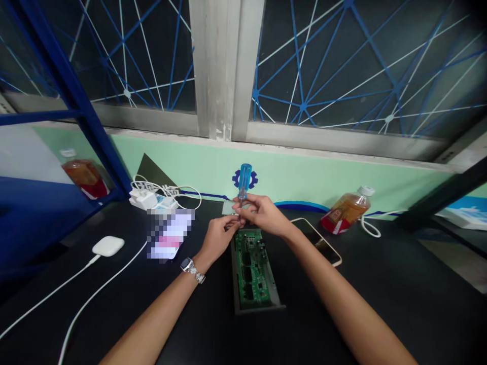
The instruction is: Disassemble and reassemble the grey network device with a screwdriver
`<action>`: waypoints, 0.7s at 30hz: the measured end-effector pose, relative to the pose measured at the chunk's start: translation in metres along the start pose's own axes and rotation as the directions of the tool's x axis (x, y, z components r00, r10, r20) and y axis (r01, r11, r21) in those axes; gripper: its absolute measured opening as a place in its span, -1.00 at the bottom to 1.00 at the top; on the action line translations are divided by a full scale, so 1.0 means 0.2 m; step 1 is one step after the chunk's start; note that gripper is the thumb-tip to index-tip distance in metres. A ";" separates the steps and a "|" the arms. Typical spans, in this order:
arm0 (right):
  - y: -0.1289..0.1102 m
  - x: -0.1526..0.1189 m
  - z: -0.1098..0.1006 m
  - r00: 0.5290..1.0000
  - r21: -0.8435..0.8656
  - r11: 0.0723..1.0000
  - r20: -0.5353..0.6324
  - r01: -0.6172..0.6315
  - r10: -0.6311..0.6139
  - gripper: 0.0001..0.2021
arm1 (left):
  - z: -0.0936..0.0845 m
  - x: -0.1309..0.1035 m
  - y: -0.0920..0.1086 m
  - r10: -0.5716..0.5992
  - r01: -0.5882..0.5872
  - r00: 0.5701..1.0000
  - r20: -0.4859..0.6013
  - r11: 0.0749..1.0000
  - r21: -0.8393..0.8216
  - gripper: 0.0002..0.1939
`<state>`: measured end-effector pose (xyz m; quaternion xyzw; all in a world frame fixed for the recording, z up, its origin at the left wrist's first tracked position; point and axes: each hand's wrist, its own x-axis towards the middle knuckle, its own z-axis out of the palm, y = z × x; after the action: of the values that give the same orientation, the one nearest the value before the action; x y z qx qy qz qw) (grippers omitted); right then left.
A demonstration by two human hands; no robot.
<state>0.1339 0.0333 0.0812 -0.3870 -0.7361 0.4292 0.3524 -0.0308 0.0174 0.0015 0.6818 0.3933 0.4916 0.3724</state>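
A screwdriver (245, 178) with a clear blue handle stands upright, its shaft pointing down at the far end of a green circuit board (254, 268). The board lies in a grey metal tray (235, 299) on the black table. My right hand (262, 213) is closed, its fingers pinching the screwdriver's shaft below the handle. Close by on the left, my left hand (220, 235) has its fingertips pressed together near the screwdriver's tip. Whatever those left fingertips hold is too small to make out, and the tip itself is hidden by the fingers.
To the left lie a lit phone (175, 235), a white earbud case (108, 246) on a cable, and a power strip (152, 200) with tangled white cords. On the right are another phone (319, 243) and a drink bottle (344, 212) leaning over. A green wall (198, 157) stands behind.
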 end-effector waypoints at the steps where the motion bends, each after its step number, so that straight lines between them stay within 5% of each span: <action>1: -0.01 -0.01 -0.01 0.999 0.053 0.999 0.041 0.000 -0.002 -0.65 | 0.00 0.00 0.00 0.006 -0.005 1.000 0.024 1.000 -0.009 -0.79; 9: -0.02 -0.01 -0.02 0.999 0.018 0.999 -0.017 0.030 -0.030 -0.77 | -0.01 0.00 0.02 0.067 -0.067 0.993 0.101 0.998 -0.004 -0.76; 16: 0.01 0.00 0.02 0.987 -0.081 0.994 -0.140 0.070 -0.081 -0.76 | 0.03 -0.01 0.02 0.029 -0.021 0.995 -0.098 0.997 0.080 -0.83; 21: 0.03 0.02 0.05 0.965 -0.154 0.986 -0.244 0.061 -0.098 -0.71 | 0.03 -0.01 0.00 0.000 0.005 0.996 -0.091 0.998 0.055 -0.82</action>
<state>0.1249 0.0345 0.0724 -0.4329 -0.7297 0.3078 0.4305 -0.0258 0.0152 -0.0012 0.6684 0.4242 0.5104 0.3358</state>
